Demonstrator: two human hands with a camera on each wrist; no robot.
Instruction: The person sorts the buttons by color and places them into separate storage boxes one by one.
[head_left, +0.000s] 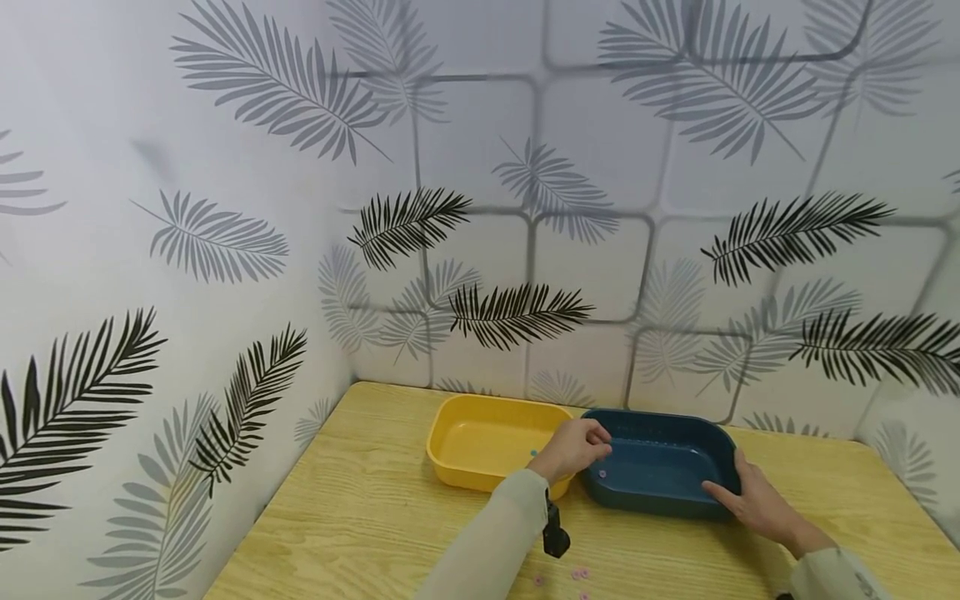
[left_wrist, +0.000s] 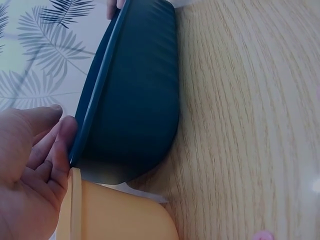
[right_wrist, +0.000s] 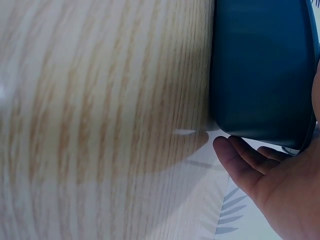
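My left hand (head_left: 576,448) is over the left end of a dark blue plastic basin (head_left: 652,467), its fingers loosely bent. In the left wrist view, the thumb and forefinger tips stand slightly apart beside the basin's rim, with nothing visible between them. Just below that hand, a small pink ring (head_left: 602,473) shows against the inside of the basin. At the opposite end, my right hand (head_left: 765,504) holds the basin, thumb over the rim and fingers along the outer wall (right_wrist: 265,75). A yellow basin (head_left: 480,482) sits against the blue one, partly behind the left wrist.
Several small pink rings (head_left: 538,580) lie on the wood-grain table (head_left: 360,500) near its front. A tiny teal piece (head_left: 533,452) shows in the yellow basin. Behind the basins rises a wall (head_left: 480,358) with a leaf pattern. A black camera (head_left: 555,533) hangs from the left wrist.
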